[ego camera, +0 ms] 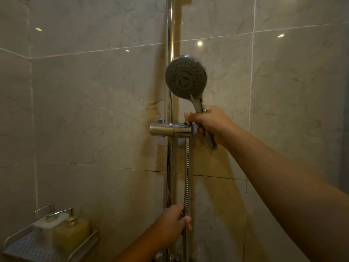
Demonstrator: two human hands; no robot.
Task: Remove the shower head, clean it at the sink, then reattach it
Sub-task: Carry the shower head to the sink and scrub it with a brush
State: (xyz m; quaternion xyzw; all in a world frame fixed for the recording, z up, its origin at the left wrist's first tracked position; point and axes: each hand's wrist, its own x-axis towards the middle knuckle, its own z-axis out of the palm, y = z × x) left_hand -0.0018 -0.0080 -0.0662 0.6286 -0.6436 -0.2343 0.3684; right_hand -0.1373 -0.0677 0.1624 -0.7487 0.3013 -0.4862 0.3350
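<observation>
Shower head: round chrome hand shower head with a grey nozzle face [186,78], up at the wall, facing me.
Position: its handle sits just right of the chrome sliding holder [170,130] on the vertical chrome rail [170,35]; I can't tell whether it's seated.
Right hand: my right hand [207,123] is wrapped round the handle, fingers curled tight.
Left hand: my left hand [173,218] is clamped on the ribbed metal hose [187,167], well below the holder.
Handling: I'd judge the head light and rigid, with slick chrome, so grip the handle, never the face.
Hose: flexible, likely to drag and swing, so it needs steadying.
Corner: perforated metal shelf [28,248] with pump bottles [71,233], lower left.
</observation>
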